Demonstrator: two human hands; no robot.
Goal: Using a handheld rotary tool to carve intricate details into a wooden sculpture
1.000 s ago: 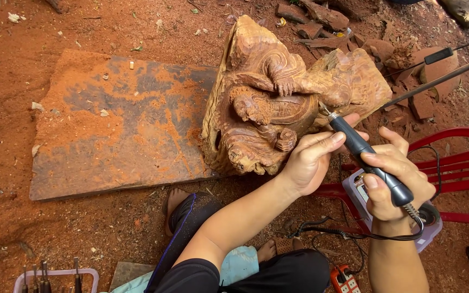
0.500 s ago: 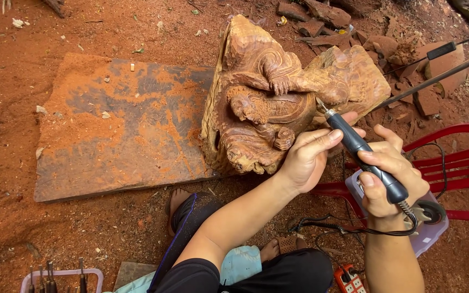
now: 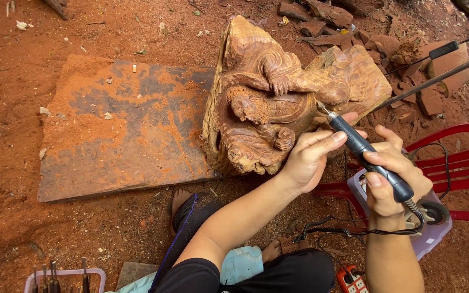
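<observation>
R hand (image 3: 392,182) clamped round rotary tool (image 3: 367,155), L hand (image 3: 310,157) pinching its front – bit touched wood carving (image 3: 278,97) just beyond fingertips; carving judged heavy, rigid – fine relief fragile, grip base.

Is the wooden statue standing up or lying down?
Lying tipped: the wood carving leans sideways on the flat board.

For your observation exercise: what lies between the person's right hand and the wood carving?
In the head view, the black rotary tool spans it, held in the right hand, tip at the wood carving; the left hand steadies its front.
</observation>
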